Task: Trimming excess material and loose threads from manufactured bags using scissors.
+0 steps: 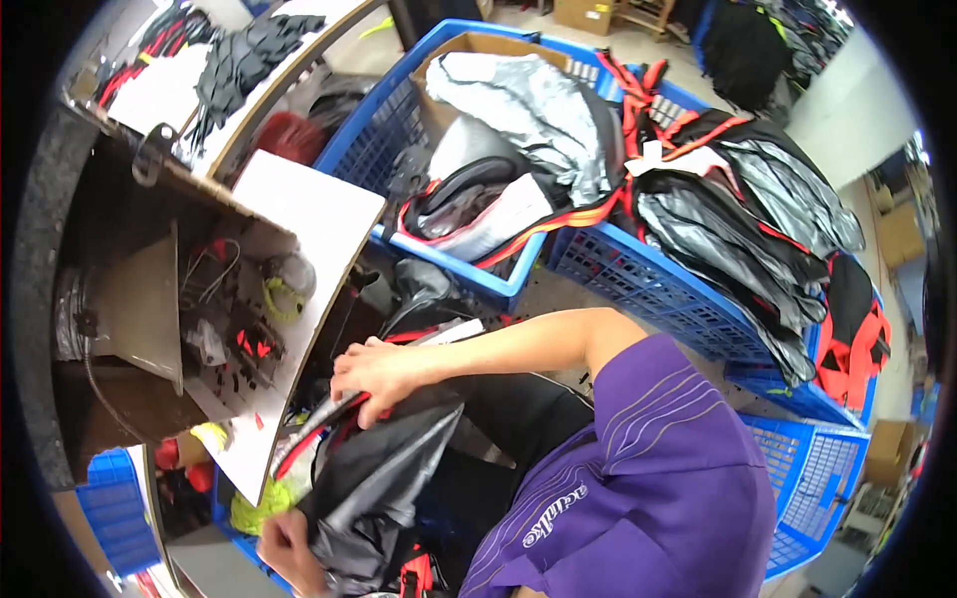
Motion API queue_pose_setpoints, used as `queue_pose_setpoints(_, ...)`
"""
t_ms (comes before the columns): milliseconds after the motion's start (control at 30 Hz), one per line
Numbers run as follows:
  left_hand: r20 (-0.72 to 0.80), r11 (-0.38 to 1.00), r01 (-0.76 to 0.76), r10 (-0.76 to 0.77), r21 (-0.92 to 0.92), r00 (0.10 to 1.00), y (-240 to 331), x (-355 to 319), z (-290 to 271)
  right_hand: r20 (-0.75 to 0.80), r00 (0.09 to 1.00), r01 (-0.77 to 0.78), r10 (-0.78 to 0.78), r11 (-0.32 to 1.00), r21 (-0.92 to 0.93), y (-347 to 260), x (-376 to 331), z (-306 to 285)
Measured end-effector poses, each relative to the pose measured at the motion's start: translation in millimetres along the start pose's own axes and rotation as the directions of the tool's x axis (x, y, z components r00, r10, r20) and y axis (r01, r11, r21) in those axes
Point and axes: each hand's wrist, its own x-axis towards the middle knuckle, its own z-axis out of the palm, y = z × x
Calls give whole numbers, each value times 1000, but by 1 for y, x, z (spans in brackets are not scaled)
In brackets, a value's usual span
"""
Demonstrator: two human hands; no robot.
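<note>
A black and silver fabric piece with red edging [384, 468] lies across my lap, its upper edge beside the white table. My right hand [377, 377] reaches over from the upper side, its fingers bent round that edge and the thumb below. Lower down, beside the same fabric, is my left hand [291, 554] with its fingers curled together. What it pinches, if anything, is too small to make out. Bright yellow-green material [261, 510] shows just above the left hand. More silver-grey fabric [424, 284] hangs beyond my right hand.
A white work table [231, 453] with a cut-out stands at left, with scraps and cords in its recess. Blue crates [518, 284] heaped with silver, black and red-orange pieces [713, 239] stand beyond my right arm. Another blue crate [797, 488] is behind me. Dark gloves [249, 70] lie at the far left.
</note>
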Motion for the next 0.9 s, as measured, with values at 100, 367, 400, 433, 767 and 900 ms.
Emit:
queue_pose_setpoints(100, 30, 997, 47, -49, 68, 998, 34, -45, -7, 307, 935, -83, 180, 949, -304, -18, -30, -7)
queue_pose_setpoints(367, -73, 990, -108, 114, 89, 991, 135, -96, -40, 247, 964, 137, -102, 983, -125, -123, -68, -100)
queue_pose_setpoints(400, -78, 977, -170, 181, 129, 980, 147, -97, -48, 213, 969, 153, -127, 982, -112, -141, -71, -124)
queue_pose_setpoints(433, -87, 964, -229, 241, 133, 967, 161, -98, -54, 207, 968, 169, -142, 979, -116, -151, -73, -141)
queue_pose_setpoints(767, -340, 527, -795, 838, 301, 427, 371, -56, -67, -130, 964, 153, -230, 887, -435, -231, -133, -372)
queue_pose_setpoints(900, -414, 270, -738, 910, 619, -14, 481, -23, -71, -432, 843, -252, -322, 474, -844, -328, -173, -436)
